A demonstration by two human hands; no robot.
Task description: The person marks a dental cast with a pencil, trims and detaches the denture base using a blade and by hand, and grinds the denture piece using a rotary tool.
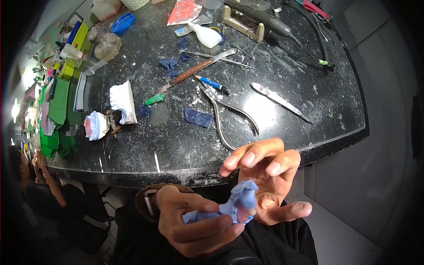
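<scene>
My left hand has its fingers wrapped around a blue dental cast with a pink patch and a few tooth-like shapes at its lower right. My right hand is just beyond the cast, palm turned toward it, fingers bent and apart with nothing gripped. Whether the right palm touches the cast I cannot tell. Both hands are in front of the table's near edge, above my dark clothing. Closest to the right fingers on the table is a pair of metal pliers, its handles spread.
On the black table lie a scalpel, a blue pencil, a wooden-handled knife and sandpaper pieces. White and blue-white dental casts stand left. A rotary handpiece rests behind. Another person sits far left.
</scene>
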